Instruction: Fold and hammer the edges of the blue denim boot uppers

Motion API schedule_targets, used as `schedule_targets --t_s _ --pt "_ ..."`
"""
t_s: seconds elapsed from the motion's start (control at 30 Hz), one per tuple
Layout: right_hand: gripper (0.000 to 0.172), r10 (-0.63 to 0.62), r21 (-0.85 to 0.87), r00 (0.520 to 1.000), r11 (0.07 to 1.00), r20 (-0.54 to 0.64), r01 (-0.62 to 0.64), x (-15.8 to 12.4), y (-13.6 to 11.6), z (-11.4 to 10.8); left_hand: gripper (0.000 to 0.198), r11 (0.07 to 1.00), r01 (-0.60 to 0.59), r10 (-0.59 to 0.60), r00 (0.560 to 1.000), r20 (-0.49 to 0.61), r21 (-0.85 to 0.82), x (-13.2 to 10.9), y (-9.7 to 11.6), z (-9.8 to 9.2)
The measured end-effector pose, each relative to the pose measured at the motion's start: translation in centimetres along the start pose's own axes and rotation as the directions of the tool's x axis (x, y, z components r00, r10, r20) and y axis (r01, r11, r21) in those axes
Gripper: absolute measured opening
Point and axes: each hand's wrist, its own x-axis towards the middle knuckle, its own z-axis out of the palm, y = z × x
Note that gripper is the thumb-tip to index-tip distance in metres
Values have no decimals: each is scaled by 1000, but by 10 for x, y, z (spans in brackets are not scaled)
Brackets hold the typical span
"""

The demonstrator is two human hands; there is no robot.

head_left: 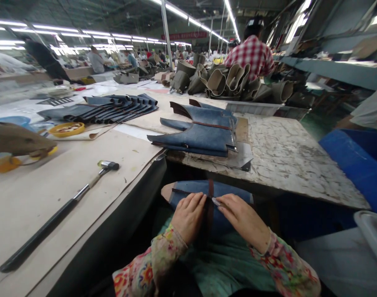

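Long tabletops [52, 194] are running away under rows of strip lights, and you're sitting at the near corner of one, looking down past its edge. The blue piece [191, 189] is lying low in front of you, below the cracked board [293, 156], across your lap on teal cloth [225, 264]. It's a curved, dull-blue cut panel with a pale tan underside peeking out at its left tip, and a narrow brown strip [210, 187] is running straight down its middle.

Your left hand [188, 216] is lying palm down on the panel just left of that strip, fingers stretched forward and close together, its grip unclenched and simply pressing flat. Your right hand [242, 220] is mirroring it on the other side, angled inward, with a fingertip touching the edge of the strip; that grip is spread too, closing around nothing. Both wrists are coming in from flowered sleeves [163, 260], the hands nearly meeting over the strip.

Up on the board, a stack of matching blue panels [200, 138] is sitting just beyond your hands. A hammer [61, 214] is lying untouched on the tabletop to your left, well apart. Farther off, a person in a red checked shirt [253, 53] is working beside curled brown pieces [231, 80].
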Motion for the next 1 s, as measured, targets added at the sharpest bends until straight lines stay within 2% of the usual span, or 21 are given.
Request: schedule_targets --t_s 0.23,0.33,0.5,0.67,0.83,1.0 --pt "18 -30 -8 998 1000 48 30 3 -2 -6 36 1000 -23 23 1000 -2 -9 -10 0 1" --pt "19 -56 -15 997 998 43 57 3 -1 -8 34 999 18 -18 1000 7 -32 -9 1 0" --pt "20 -99 8 994 995 46 99 8 6 -10 25 989 115 -102 987 127 -95 10 7 -6" --pt "19 -94 39 989 995 110 90 14 8 -13 22 985 91 -56 974 221 -149 22 10 -9" --pt "20 -96 6 988 995 121 96 13 1 -12 21 989 21 13 973 230 -146 18 9 -8" --pt "22 -68 -28 995 997 73 71 11 0 -5 23 992 2 28 973 228 -127 16 8 -5"
